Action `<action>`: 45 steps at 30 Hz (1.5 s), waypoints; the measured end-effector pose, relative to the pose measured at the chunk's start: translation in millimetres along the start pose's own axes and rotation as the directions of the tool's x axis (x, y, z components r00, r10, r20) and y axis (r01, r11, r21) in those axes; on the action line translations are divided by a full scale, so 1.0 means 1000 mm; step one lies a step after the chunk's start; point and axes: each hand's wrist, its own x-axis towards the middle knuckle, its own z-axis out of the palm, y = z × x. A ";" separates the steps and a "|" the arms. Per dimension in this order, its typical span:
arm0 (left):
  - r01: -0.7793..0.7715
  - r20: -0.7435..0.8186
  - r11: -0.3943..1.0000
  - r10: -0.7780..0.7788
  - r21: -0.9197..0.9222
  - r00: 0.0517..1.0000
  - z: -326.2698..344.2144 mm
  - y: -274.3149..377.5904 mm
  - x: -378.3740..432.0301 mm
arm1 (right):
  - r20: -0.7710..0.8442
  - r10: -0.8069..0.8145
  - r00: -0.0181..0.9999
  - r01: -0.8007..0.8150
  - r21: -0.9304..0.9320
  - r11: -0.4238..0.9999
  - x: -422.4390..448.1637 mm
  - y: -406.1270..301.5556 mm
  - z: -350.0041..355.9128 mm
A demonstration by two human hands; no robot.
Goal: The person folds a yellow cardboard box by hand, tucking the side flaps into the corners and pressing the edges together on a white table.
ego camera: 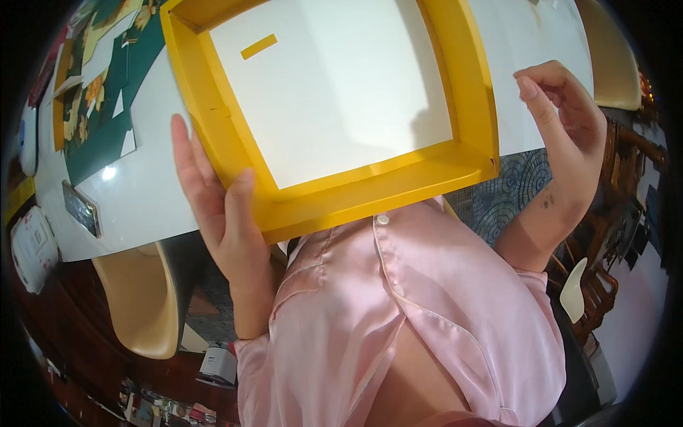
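A shallow yellow box or tray [373, 192] with a white inner bottom is held up before my chest, tilted, over the table's edge. My left hand [224, 208] grips its lower left corner, the thumb on the inner side and the fingers along the outside. A short yellow strip [259, 47] lies on the white bottom near the upper left. To the right of the box, touching nothing, my right hand [565, 107] is raised with thumb and forefinger curled towards each other; whether something small is between them cannot be told.
The white table [155, 176] bears a smartphone [81, 208] and green floral printed sheets [101, 139] at the left. Tan chairs stand at the near left [139, 304] and far right [616, 58]. Dark carved wooden furniture [597, 277] is at the right.
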 end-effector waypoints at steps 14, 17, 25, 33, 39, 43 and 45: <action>-0.679 0.903 0.617 -0.136 0.399 0.407 0.045 0.030 0.001 | 0.432 0.327 0.840 -0.499 0.379 0.780 -0.009 0.015 0.019; -0.639 0.864 0.603 -0.189 0.477 0.467 0.048 0.027 0.000 | 0.436 0.300 0.849 -0.482 0.404 0.777 -0.011 0.020 0.027; -0.745 0.846 0.421 -0.126 0.518 0.517 0.050 0.022 -0.002 | 0.506 0.309 0.805 -0.559 0.474 0.680 -0.016 0.006 0.029; -0.695 0.761 0.375 -0.046 0.614 0.647 -0.021 0.076 0.020 | 0.453 0.178 0.874 -0.295 0.203 0.934 -0.002 -0.010 0.004; -0.774 0.827 0.333 -0.033 0.539 0.561 -0.040 0.060 0.013 | 0.405 -0.237 0.883 0.136 0.261 0.956 0.009 -0.091 0.070; -0.785 0.850 0.473 0.131 0.400 0.511 -0.038 0.052 0.009 | 0.647 -0.244 0.722 0.113 0.237 0.965 -0.004 -0.093 0.098; -0.813 0.887 0.489 0.151 0.316 0.436 -0.048 0.060 0.028 | 0.683 -0.298 0.667 0.162 0.258 0.952 -0.006 -0.084 0.095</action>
